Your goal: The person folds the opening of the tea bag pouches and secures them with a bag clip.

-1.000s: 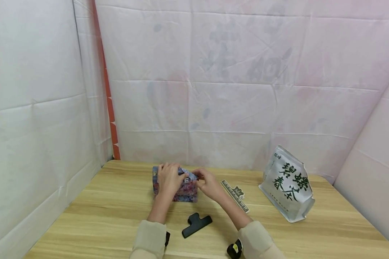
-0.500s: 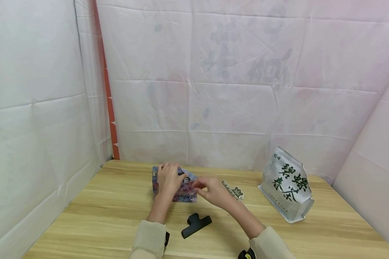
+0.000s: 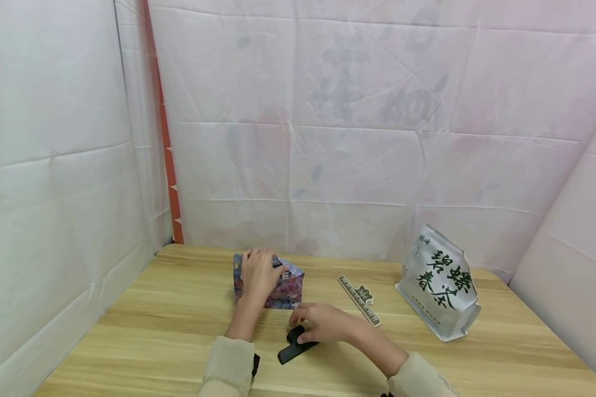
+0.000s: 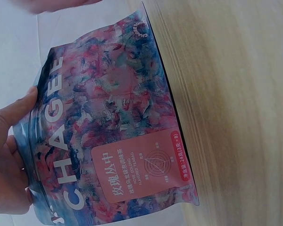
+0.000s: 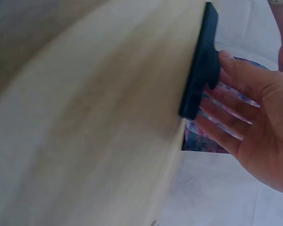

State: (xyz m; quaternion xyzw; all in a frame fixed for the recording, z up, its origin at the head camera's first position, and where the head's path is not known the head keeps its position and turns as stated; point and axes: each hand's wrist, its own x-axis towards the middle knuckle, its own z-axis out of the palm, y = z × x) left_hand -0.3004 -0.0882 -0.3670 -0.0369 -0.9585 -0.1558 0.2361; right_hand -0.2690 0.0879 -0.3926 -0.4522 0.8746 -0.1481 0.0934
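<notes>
One black clip (image 3: pixel 299 344) under R hand (image 3: pixel 323 324) fingertips (image 5: pixel 225 56), touching.

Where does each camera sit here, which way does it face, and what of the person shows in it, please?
Head: worn high, looking forward and down at the table; both forearms, left hand on the colourful pouch, right hand on the black clip.
Left wrist: close on the pouch; left-hand fingers at its top.
Right wrist: along the tabletop; right hand touching the clip.
Shared: head and right wrist show the clip; all three show the pouch.
</notes>
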